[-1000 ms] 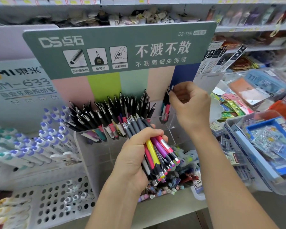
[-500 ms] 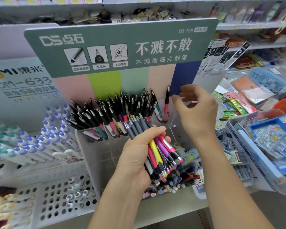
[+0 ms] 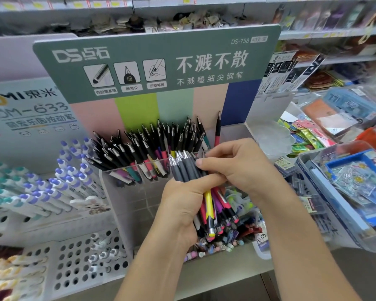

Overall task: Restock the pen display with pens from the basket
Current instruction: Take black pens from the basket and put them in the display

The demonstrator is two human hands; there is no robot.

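Left hand point(image 3: 182, 205) is wrapped around a bundle of pens point(image 3: 206, 192), grey caps fanned up past the knuckles, coloured barrels sticking out below the palm. Right hand point(image 3: 239, 168) sits just right of it, thumb and fingers pinching one cap at the top of the bundle. Pen display point(image 3: 126, 192), a clear acrylic bin, is directly behind and above both hands. Its left compartments are packed with black-capped pens; the far-right one, above the right hand, holds a lone pink pen point(image 3: 218, 131). Basket not identifiable in view.

Handling guess: pens are light, rigid, smooth plastic, so they'll slide against each other. Pinch a single cap near its tip and draw it lengthwise; keep the left grip firm or neighbours drag out too.
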